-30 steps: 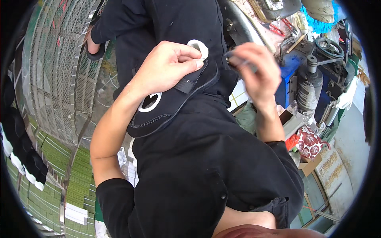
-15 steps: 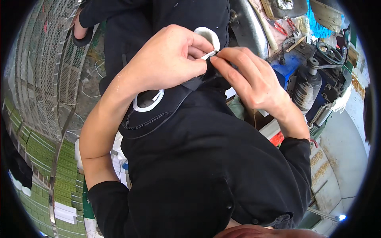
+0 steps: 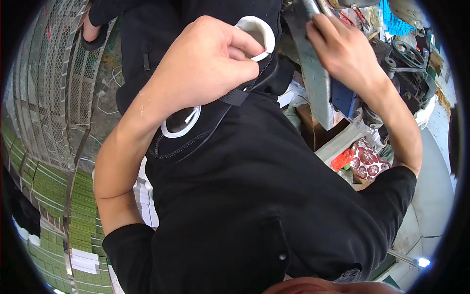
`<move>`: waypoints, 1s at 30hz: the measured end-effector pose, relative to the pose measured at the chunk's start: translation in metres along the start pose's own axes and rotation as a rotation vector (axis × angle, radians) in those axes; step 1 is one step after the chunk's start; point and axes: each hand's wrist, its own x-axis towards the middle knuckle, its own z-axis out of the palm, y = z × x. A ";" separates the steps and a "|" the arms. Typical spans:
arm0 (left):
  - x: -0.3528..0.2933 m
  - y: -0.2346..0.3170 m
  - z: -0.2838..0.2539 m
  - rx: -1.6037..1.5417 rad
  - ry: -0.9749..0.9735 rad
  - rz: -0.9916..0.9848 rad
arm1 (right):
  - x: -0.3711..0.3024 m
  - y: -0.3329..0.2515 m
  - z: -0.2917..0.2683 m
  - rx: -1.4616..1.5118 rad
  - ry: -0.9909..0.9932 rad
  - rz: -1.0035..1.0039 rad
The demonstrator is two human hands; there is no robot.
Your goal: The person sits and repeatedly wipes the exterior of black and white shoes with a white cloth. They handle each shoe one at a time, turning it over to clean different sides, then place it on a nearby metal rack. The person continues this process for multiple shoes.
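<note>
A person in black clothes fills most of the view. The black top has short sleeves, and both bare arms reach up and away from the body.

On the left side there is a big metal mesh rack with bent silver bars. Below it are rows of green tiles.

On the right side there is a crowded surface with machine parts. A grey metal bar stands there, and a dark wheel sits farther back. A small red and white patterned packet lies lower down.

A black cap lies against the person's front. It has white rings on it. One white ring shows low on the cap, just under the left wrist.

The left hand is curled almost shut. Its fingers and thumb pinch the other white ring at the top of the cap. This ring stands up between the fingertips. The hand also rests on the cap.

The right hand is up by the grey metal bar. Its fingers are bent a little and touch the top of the bar. I cannot tell if it holds anything.
</note>
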 end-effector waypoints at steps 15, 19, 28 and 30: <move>0.008 -0.010 -0.031 -0.168 0.059 0.077 | -0.065 0.028 0.101 0.180 0.419 1.354; 0.008 0.000 -0.040 0.154 0.019 0.105 | -0.072 0.020 0.124 -0.084 0.523 1.168; -0.015 0.120 0.012 1.046 -0.468 0.670 | -0.184 -0.038 -0.033 -0.388 1.278 1.246; -0.016 0.104 0.035 1.327 -0.450 0.743 | -0.238 -0.032 -0.023 -0.361 1.311 1.527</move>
